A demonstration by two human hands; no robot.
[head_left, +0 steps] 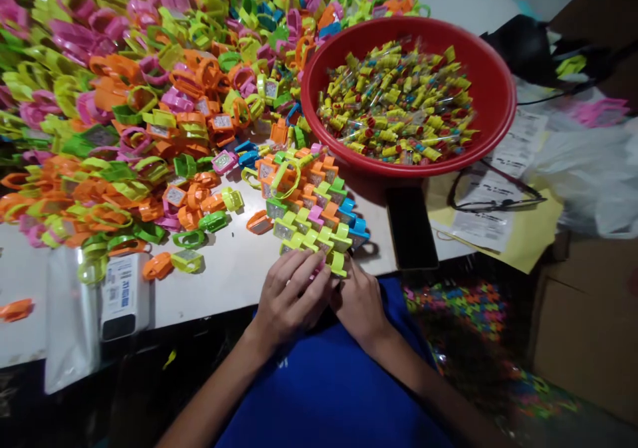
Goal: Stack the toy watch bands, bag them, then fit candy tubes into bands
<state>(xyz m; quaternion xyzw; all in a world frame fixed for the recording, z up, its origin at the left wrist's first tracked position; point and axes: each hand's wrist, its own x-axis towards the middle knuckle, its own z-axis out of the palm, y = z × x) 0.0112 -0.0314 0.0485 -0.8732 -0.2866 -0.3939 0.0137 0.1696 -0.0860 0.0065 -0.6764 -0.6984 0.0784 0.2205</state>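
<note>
Head view: both hands at the table's near edge, low in frame. Left hand [292, 295] curled closed over a yellow-green plastic ring [336, 263] at the near end of an overlapping block of toy rings [314, 212]. Right hand [361, 300] pressed close against the same end, its fingers hidden behind the rings, so its grip cannot be told. A pink piece shows between the hands.

Block sits on the white table [234, 288], directly in front of the person, in tidy, shingled rows of yellow, orange, green, pink and blue. Far more rings lie in the loose heap [129, 96], which spreads across the table's left and far side. That leaves the ordered part small against the unordered part. Stray rings crowd the block's left side, some nearly touching it.

Right of the block, a red plastic basin [399, 26] holds a mound of wrapped yellow candy sticks [399, 102]. Just below its rim lies a black phone [411, 225], then eyeglasses [498, 199] on printed papers [491, 225] over a yellow folder [535, 238]. Near left edge: a clear plastic bag [70, 322] and a white barcoded package [122, 295]. Off the table's right side, a cardboard box [583, 328] and a white plastic bag [593, 182].
</note>
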